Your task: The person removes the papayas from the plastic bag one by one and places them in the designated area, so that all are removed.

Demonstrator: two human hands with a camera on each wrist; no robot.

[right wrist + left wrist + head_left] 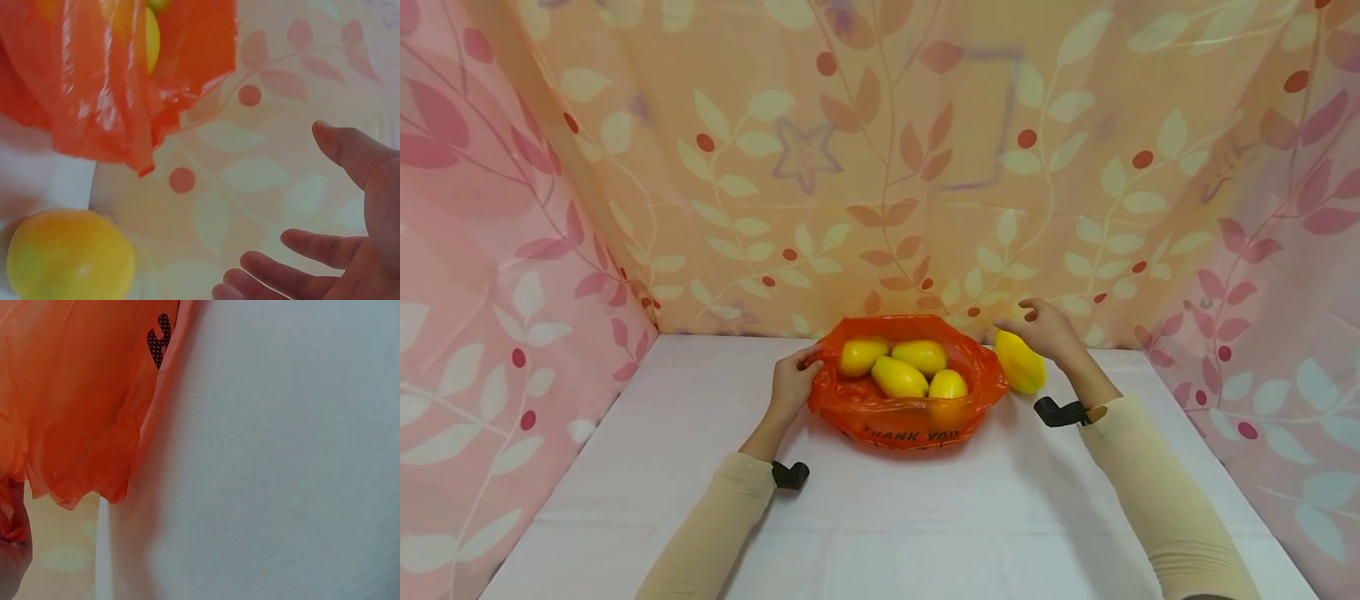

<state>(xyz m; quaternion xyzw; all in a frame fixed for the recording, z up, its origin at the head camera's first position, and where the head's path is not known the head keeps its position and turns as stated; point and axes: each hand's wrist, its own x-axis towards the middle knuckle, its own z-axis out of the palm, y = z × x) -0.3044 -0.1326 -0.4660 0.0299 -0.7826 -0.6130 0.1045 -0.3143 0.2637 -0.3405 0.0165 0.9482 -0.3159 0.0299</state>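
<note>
An orange plastic bag [850, 422] printed with "THANK YOU" sits open on the table, several yellow mangoes [899, 378] inside it. My left hand [792, 387] pinches the bag's left rim; in the left wrist view, part of that hand [14, 565] shows at the edge with plastic gathered at its fingers. One more yellow mango [1021, 364] lies outside, just right of the bag. Over this mango is my right hand [1043, 331]. The right wrist view shows that hand [337, 250] with fingers spread and nothing in its grasp, the loose mango [70, 256] apart from it.
A white cloth covers the table [880, 517]. Behind the bag hangs a leaf-patterned curtain [887, 167], with pink patterned cloth [475, 292] on both sides. Each wrist wears a black strap mount [1060, 412] below a beige sleeve.
</note>
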